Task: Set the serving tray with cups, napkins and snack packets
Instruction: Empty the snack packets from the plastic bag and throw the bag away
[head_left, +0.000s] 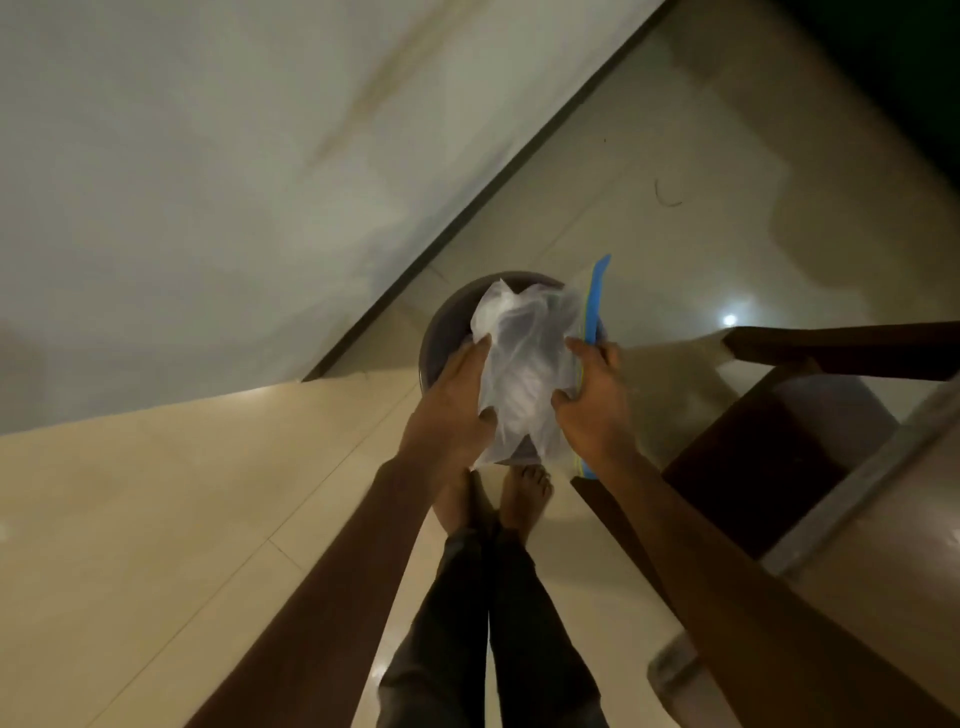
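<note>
Legs and feet: a person's dark-trousered legs and bare feet (524, 493) stand at the lower centre of the frame on the glossy cream tiled floor (156, 519).
Left hand: the left hand (451, 410), just left of centre, is closed on the left edge of a thin translucent white plastic bag (524, 364), thumb over the film.
Right hand: the right hand (592, 400), just right of centre, pinches the bag's right edge together with a flat blue-trimmed clear packet (596, 291) behind it.
Bag contents: something pale and soft shows through; whether napkins or snacks, I cannot tell.
Beyond the hands: a round grey bin-like container (441, 322) sits on the floor directly under the bag.
Right side: dark brown wooden furniture (769, 457) fills the right edge.
Tray and cups: none in view.
Doing it well: likely unpacking supplies; keep both edges held, ease the mouth apart gently so the film does not tear, and hold the contents clear of the container so only wrapping drops in.
</note>
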